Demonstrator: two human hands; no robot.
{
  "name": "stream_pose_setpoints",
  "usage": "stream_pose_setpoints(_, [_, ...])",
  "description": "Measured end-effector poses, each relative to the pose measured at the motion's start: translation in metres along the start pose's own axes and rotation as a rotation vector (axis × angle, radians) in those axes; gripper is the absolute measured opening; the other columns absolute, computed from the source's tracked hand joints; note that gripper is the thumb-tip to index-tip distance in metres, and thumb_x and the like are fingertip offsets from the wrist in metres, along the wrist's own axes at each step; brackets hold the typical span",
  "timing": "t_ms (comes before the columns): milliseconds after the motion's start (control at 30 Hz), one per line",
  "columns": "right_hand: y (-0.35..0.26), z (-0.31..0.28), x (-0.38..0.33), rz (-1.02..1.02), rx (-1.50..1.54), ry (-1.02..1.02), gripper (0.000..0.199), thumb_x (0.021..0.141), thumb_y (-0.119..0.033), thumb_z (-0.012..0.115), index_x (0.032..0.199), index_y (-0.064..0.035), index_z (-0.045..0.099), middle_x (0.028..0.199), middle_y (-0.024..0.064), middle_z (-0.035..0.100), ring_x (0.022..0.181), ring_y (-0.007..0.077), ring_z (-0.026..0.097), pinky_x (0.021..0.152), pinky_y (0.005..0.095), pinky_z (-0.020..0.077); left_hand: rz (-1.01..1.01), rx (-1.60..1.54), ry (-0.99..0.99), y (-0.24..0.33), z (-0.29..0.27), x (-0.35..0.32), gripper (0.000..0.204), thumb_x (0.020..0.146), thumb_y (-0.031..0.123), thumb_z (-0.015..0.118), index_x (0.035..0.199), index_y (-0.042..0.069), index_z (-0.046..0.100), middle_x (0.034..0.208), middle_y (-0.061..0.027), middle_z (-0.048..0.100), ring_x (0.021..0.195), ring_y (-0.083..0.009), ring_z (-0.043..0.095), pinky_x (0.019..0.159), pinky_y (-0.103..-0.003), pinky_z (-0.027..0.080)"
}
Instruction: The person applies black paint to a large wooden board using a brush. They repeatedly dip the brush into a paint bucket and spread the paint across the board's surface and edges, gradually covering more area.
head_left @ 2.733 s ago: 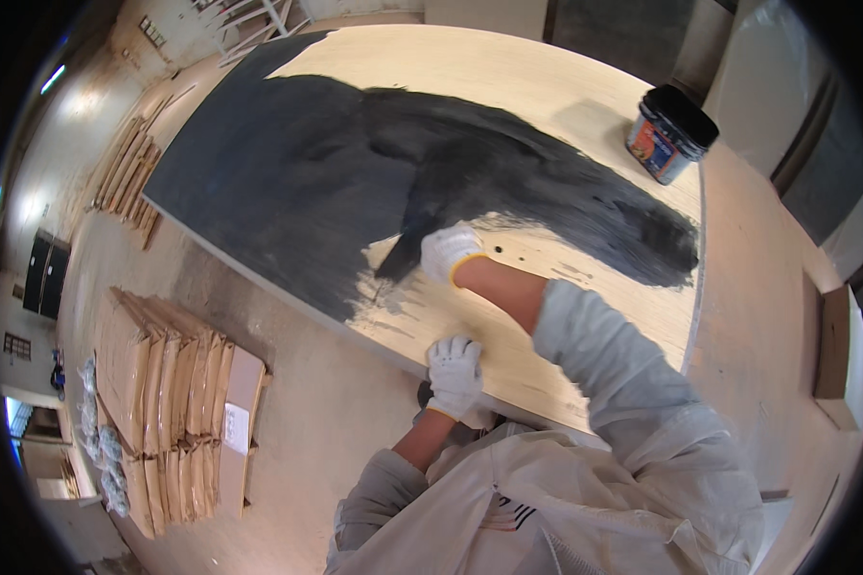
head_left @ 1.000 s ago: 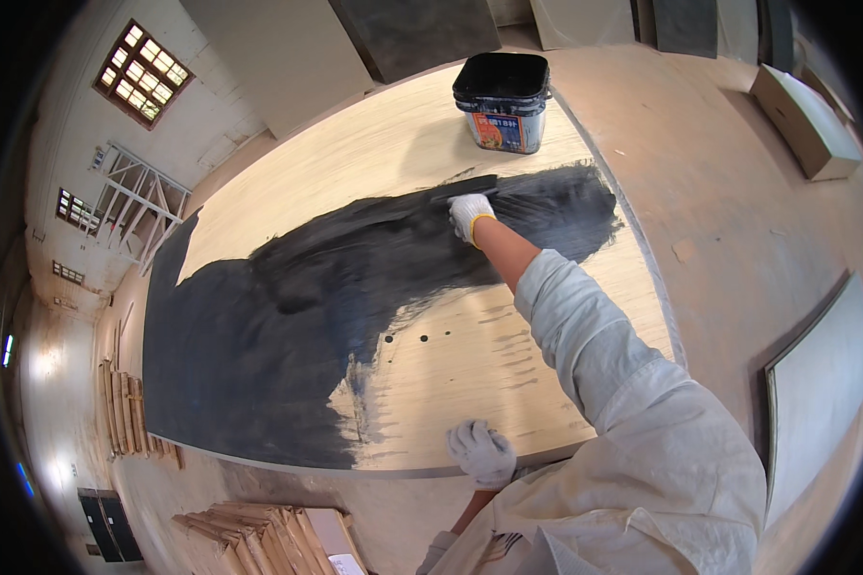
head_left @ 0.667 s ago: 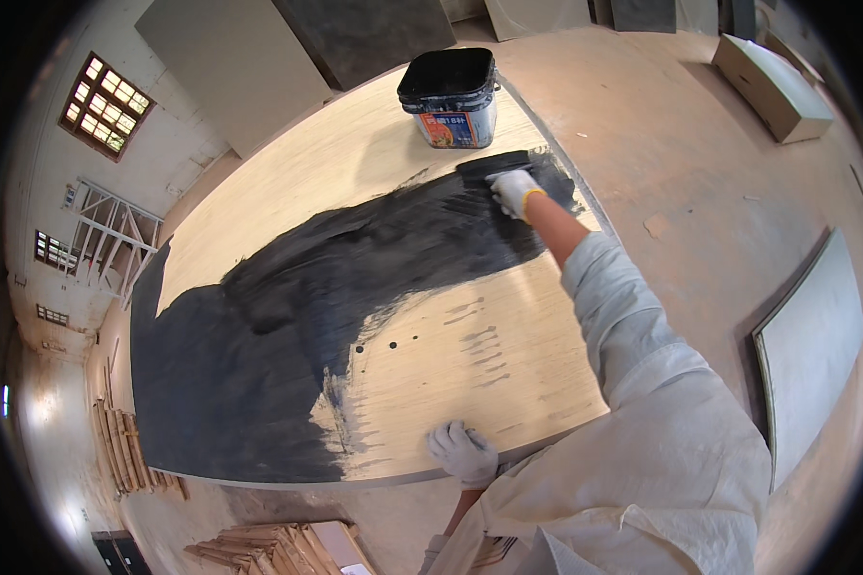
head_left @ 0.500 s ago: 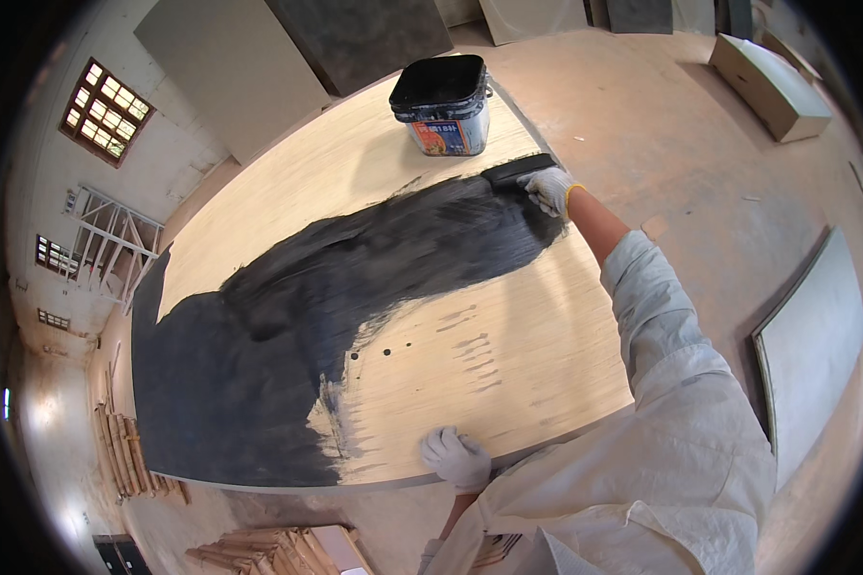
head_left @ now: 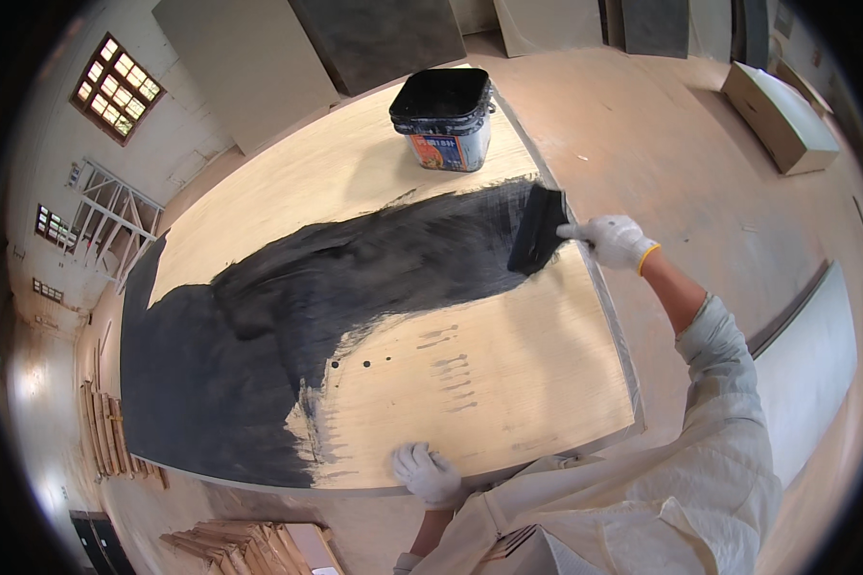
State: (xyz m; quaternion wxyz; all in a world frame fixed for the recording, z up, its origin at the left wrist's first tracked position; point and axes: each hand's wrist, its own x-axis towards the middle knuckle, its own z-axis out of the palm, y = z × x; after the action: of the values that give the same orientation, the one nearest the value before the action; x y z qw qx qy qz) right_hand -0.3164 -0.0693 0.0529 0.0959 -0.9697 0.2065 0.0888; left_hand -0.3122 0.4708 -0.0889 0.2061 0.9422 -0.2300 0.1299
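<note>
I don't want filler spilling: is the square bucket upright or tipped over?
Upright: the bucket stands with its base on the pale panel and its black rim uppermost.

I see this from the left one of two wide fisheye cameras worn side by side on my head. It looks down and ahead, with my left hand [head_left: 427, 474] and right sleeve [head_left: 727, 374] close below it and the board [head_left: 547, 355] spread across the middle. The bucket [head_left: 443, 144] stands farther off, and a window [head_left: 118, 88] far away at upper left. Straight edges bow toward the dark rim.
</note>
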Motion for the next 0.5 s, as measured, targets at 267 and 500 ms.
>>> stream_pose_setpoints(267, [-0.034,-0.154,0.117,-0.001,0.122,0.459,0.05,0.093,-0.021,0.061,0.143,-0.0137,0.068,0.128,0.0204,0.075,0.121,0.0395,0.07,0.104,0.0483,0.0559,-0.011,0.021,0.021,-0.003,0.003,-0.001,0.025,0.088,0.012,0.064,0.112,0.004,0.065,0.124,-0.0197,0.062,0.124,-0.0489,0.053,0.109,-0.065,0.041])
stream_pose_setpoints(500, [-0.084,-0.196,0.288,0.044,-0.368,0.378,0.029,0.087,-0.015,0.069,0.111,-0.0078,0.083,0.117,0.024,0.078,0.107,0.0419,0.077,0.088,0.0491,0.0629,-0.042,0.047,0.04,-0.002,0.004,0.0,0.023,0.09,0.012,0.065,0.112,0.007,0.066,0.12,-0.0167,0.063,0.12,-0.0454,0.055,0.108,-0.063,0.044])
